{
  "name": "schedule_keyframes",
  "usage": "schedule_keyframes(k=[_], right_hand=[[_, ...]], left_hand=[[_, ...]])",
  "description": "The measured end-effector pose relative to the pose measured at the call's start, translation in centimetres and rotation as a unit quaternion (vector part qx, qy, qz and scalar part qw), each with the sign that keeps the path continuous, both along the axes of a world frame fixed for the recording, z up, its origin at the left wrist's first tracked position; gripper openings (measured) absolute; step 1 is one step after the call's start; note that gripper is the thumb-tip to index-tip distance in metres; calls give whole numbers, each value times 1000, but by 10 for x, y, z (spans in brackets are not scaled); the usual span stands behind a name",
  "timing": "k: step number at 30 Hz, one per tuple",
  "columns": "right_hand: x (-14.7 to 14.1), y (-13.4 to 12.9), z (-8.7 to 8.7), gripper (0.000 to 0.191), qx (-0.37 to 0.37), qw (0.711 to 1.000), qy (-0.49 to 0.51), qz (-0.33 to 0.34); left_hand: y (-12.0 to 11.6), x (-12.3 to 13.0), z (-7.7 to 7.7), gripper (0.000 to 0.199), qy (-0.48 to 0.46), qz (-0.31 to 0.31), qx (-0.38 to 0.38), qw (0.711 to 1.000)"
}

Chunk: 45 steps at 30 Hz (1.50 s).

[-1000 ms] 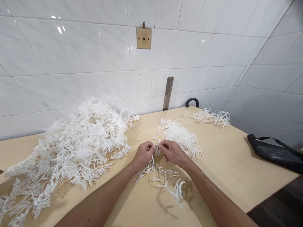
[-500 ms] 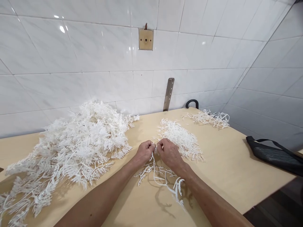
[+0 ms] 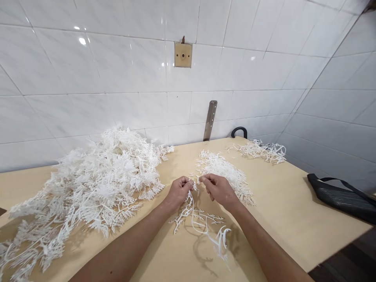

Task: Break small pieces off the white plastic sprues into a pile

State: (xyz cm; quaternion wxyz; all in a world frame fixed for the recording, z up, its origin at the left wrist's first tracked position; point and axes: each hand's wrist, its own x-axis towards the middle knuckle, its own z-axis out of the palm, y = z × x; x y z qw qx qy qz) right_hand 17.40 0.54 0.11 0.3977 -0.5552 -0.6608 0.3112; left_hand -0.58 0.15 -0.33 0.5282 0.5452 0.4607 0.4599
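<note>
the left hand (image 3: 178, 192) has its thumb and forefinger pressed together, pinching the upper end of a white branching sprig (image 3: 206, 232). the sprig hangs from that pinch and trails toward the person, its bare, curling stems reaching over the tabletop between the two forearms. the right hand (image 3: 221, 190) sits just beside the left, its thumb and forefinger drawn close at the tips; whether they grip a small piece i cannot tell. just beyond the right hand is a low pile of short white clippings (image 3: 227, 172). to the left of the hands, well clear of the fingers, spreads a large heap of bushy white sprigs (image 3: 117, 176). farther back on the right is a small bundle of thin white stems (image 3: 261, 150), near a curved black handle (image 3: 239, 130). a black mesh item (image 3: 340, 197) with a strap lies at the right edge of the tan tabletop (image 3: 282, 203). behind, a perforated metal strip (image 3: 210, 121) stands upright, slightly tilted, by the white tiled wall (image 3: 117, 66), below a yellowish square plate (image 3: 183, 55).
</note>
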Motion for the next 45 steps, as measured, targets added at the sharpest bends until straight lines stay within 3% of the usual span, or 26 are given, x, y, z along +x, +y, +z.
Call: schedule_keyframes(k=[2,4,11,17,24,27,31,33,37,40,45], right_hand=[[-8,-5,1,37,-36,997,25,57],[-12,-6,0,35,-40,996,31,68],[-14,-6,-2,25,52,997,-50,9],[-19,-8,0,21,120,986,-114,3],[-25,-9,-9,14,166,969,-182,-8],[-27,-8,-8,13,157,966,-202,-32],[-30,-8,-3,12,40,983,-162,-72],[-32,-7,-1,11,19,985,-154,-77],[-31,-4,0,13,21,985,-146,-90],[-17,4,-3,13,28,975,-162,-152],[12,13,-5,9,139,959,-134,-207]], left_hand=[[1,0,0,30,-1,0,-2,1000],[2,0,0,30,4,3,-4,1000],[1,1,-1,27,34,14,-19,999],[0,2,0,23,43,26,-19,999],[3,2,-2,21,127,17,49,991],[4,3,-3,21,149,0,69,986],[5,6,-4,19,137,-3,74,988],[5,7,-4,19,132,5,79,988],[0,7,-1,19,126,19,84,988],[-5,6,2,20,101,4,93,991],[-8,5,5,26,53,12,30,998]])
